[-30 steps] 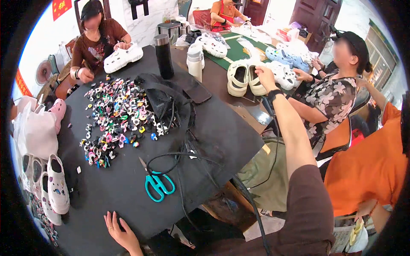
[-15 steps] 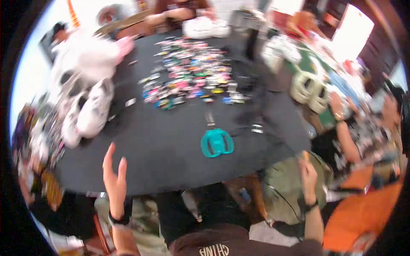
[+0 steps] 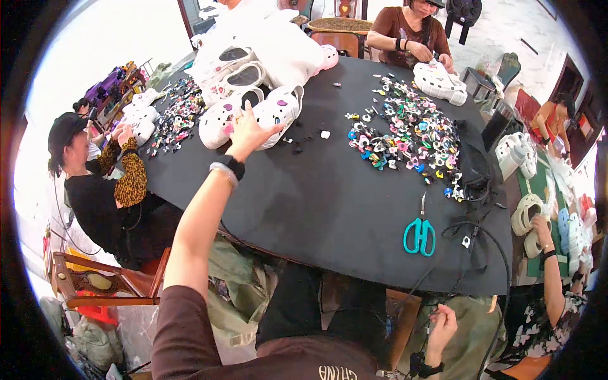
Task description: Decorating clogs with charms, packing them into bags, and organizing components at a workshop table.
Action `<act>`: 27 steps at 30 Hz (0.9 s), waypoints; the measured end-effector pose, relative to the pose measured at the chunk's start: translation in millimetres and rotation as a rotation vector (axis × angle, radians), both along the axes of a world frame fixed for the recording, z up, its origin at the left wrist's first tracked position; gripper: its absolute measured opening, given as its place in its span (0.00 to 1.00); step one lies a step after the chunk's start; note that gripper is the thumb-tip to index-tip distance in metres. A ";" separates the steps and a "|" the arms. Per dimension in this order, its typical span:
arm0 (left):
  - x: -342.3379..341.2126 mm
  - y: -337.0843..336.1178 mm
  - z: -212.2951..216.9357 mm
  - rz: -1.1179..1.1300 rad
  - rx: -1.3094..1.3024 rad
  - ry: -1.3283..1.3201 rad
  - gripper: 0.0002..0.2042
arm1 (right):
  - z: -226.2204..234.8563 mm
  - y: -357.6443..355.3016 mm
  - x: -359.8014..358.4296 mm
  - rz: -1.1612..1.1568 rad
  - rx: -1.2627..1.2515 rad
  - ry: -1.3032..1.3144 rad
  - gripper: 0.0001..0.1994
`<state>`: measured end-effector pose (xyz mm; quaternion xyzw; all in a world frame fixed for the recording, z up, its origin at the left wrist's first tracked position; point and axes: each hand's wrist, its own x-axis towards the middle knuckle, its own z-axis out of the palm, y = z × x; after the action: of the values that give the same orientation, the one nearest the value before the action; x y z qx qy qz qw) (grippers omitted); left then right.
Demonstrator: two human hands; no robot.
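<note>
White clogs (image 3: pixel 278 111) lie at the far left of the bench (image 3: pixel 316 202), the left hand (image 3: pixel 250 130) spread on one, the right hand (image 3: pixel 441 323) loosely curled below the near edge; a stretched one-handed grab could knock neighbouring clogs aside.

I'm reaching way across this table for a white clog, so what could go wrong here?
1. Your left hand is at full stretch on a white clog; pulling it back could scatter the loose charms beside it.
2. The teal scissors lie near the table edge, among black cables; a snag might drag them off.
</note>
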<state>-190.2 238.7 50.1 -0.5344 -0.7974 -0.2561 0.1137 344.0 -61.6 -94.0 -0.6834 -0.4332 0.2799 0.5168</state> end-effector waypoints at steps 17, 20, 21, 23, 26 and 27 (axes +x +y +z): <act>-73.6 -164.7 -13.9 -0.491 0.044 -1.579 0.26 | 23.6 -11.8 -26.8 0.070 0.003 0.022 0.08; -66.1 -207.4 -24.8 -0.566 -0.035 -1.534 0.31 | 27.4 -4.2 -34.2 0.133 0.043 -0.031 0.08; -70.2 -216.7 -25.3 -0.596 -0.110 -1.439 0.32 | 29.3 -1.9 -36.4 0.158 0.048 -0.062 0.08; -62.8 -216.4 -14.0 -0.605 -0.165 -1.293 0.32 | 34.6 -3.1 -37.7 0.149 0.060 -0.089 0.08; -64.8 -185.3 -9.2 -0.534 -0.247 -1.143 0.28 | 40.1 -12.0 -33.2 0.099 0.069 -0.091 0.09; -62.0 -171.6 -8.8 -0.588 -0.226 -1.063 0.26 | 38.0 -14.3 -28.4 0.074 0.069 -0.062 0.09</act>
<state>-252.3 67.1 41.3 -0.5399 -0.5867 -0.4217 -0.4319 315.7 -75.9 -56.0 -0.6568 -0.4833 0.2625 0.5159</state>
